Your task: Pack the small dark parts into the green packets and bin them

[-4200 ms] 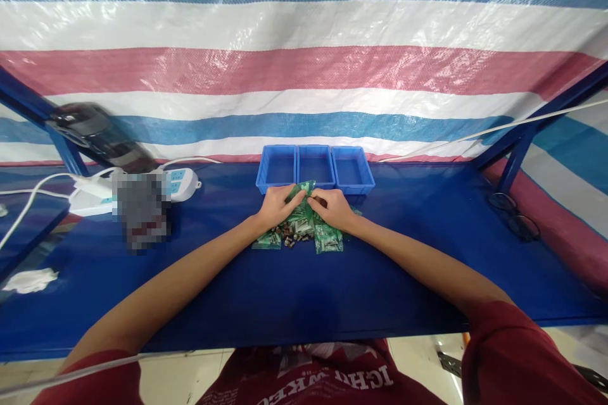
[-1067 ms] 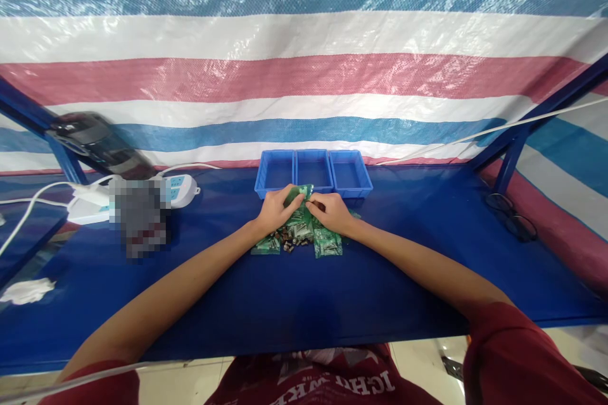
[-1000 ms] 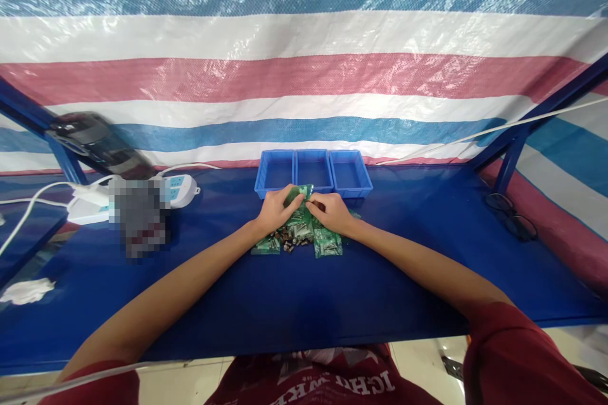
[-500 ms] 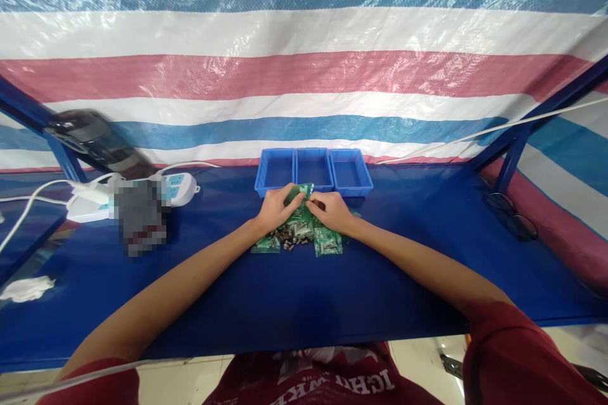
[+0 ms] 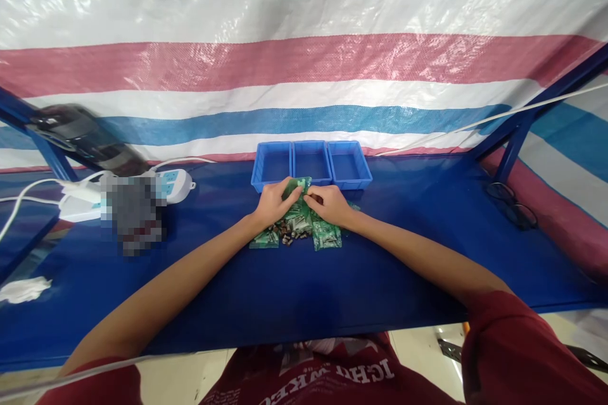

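A small green-tinted clear plastic bag [image 5: 301, 185] is held up between my two hands, above a pile of parts. My left hand [image 5: 275, 202] pinches its left side, thumb on top. At its right edge my right hand [image 5: 331, 204] closes thumb and fingers on the bag. Beneath lie loose small metal parts [image 5: 291, 233], some brownish, some silvery; they are too small to name. More green-tinted bags with silvery pieces inside lie around them, one bag [image 5: 327, 237] at the right and another bag [image 5: 265, 240] at the left.
Three blue plastic bins [image 5: 311, 161] stand side by side behind my hands. To the left are a white power strip [image 5: 178, 185], a blurred-out dark object [image 5: 135, 212], a dark bottle [image 5: 88, 136] and a crumpled white tissue [image 5: 25, 290]. Glasses [image 5: 512, 204] lie at the far right.
The whole view has shifted slightly, so the bins and table sit a little higher and further left. Both hands stay on the bag, with only slight finger movement.
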`<state>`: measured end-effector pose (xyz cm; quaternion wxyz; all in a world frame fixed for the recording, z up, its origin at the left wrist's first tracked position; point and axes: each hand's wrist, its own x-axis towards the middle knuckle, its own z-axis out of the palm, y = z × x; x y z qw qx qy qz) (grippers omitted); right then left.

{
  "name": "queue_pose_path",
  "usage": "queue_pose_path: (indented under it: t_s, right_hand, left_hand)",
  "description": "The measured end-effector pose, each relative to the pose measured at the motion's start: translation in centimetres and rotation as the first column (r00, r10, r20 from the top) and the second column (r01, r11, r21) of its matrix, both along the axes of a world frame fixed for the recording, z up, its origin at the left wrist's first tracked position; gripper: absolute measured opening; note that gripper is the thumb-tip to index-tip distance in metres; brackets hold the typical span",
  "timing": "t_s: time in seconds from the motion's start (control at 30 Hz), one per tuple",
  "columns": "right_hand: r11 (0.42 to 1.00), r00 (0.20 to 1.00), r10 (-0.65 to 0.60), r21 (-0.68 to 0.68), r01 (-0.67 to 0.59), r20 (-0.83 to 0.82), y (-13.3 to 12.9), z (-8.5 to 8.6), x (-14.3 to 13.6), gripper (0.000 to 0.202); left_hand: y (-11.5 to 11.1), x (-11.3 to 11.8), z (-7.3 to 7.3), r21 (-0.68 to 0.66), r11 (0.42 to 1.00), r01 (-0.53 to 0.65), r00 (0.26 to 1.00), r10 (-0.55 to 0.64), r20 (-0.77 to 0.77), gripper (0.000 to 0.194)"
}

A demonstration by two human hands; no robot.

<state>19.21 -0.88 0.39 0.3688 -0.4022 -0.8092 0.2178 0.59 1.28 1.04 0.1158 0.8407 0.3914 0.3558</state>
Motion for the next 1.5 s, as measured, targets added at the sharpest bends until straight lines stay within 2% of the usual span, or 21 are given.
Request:
queue_pose_path:
  t_s: [0.8, 1.5]
  right_hand:
    - [0.999, 1.0, -0.012, 0.04, 0.013, -0.003, 0.17, -0.39, -0.06, 0.02]
    - [1.0, 1.0, -0.02, 0.011, 0.02, 0.015, 0.18, -0.38, -0.02, 0.021]
  left_hand:
    - [0.34, 0.02, -0.29, 0.006, 1.0, -0.007, 1.0, 0.007, -0.012, 0.033]
    - [0.35, 0.1, -0.2, 0.002, 1.0, -0.013, 0.999, 0.013, -0.031, 0.03]
